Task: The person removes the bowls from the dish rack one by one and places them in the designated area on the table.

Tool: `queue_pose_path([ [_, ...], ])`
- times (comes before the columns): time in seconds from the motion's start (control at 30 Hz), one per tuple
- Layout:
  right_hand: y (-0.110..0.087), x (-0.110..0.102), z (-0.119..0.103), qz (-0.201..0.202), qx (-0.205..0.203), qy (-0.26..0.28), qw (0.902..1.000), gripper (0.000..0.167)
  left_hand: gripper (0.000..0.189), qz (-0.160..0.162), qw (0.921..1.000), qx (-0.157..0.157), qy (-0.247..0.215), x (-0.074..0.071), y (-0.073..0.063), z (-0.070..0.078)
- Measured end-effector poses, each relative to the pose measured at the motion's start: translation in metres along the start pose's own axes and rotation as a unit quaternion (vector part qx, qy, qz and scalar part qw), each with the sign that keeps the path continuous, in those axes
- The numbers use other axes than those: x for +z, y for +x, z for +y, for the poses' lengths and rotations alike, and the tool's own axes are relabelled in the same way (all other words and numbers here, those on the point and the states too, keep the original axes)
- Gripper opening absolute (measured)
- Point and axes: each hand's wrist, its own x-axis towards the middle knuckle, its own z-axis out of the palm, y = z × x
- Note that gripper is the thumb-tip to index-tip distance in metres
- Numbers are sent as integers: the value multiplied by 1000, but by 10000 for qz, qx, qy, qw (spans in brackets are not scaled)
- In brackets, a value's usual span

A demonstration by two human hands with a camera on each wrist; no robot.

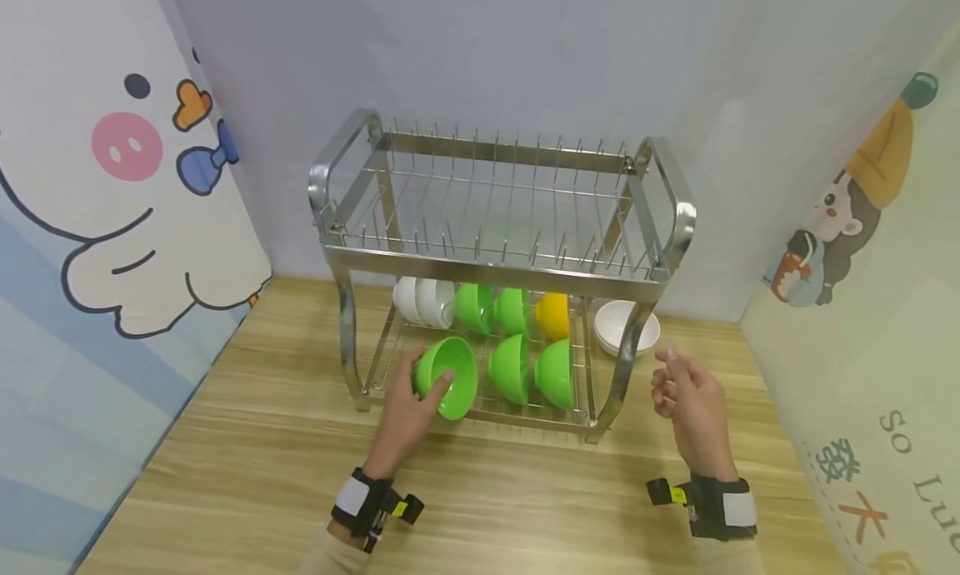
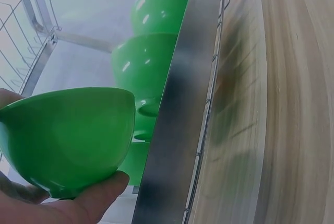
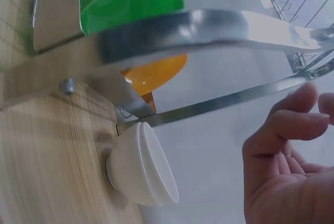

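My left grip (image 1: 407,402) pinches a green bowl (image 1: 454,360) at the near left of the rack (image 1: 491,273). My right grip (image 1: 692,398), loosely curled, hovers to the right, near stacked white bowls (image 1: 621,319).

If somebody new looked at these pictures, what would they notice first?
Probably the big shiny dish rack in the middle, with green, white and orange-yellow bowls low inside it. Next, maybe the left hand gripping a bright green bowl near the rack's front edge, and the big cartoon at the far left.
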Motion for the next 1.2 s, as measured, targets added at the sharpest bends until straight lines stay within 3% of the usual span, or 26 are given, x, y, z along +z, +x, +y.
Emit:
queue_pose_path([
  [0.23,-22,18,3,122,-74,408,9991,22,67,-126,9999,-30,-97,2,-5,2],
  [0.5,-37,34,15,-74,-246,131,9996,31,66,-276,9990,-29,-356,2,-13,6],
  [0.77,-54,39,24,103,-282,212,9993,28,53,-403,9978,-30,-526,0,-28,11],
  [1.0,-70,55,36,-499,-327,-214,9980,31,49,-676,9940,-263,-817,6,-43,10],
  [1.2,-76,77,50,-958,-158,-363,9946,38,52,-913,9883,-437,-1141,10,-47,11],
])
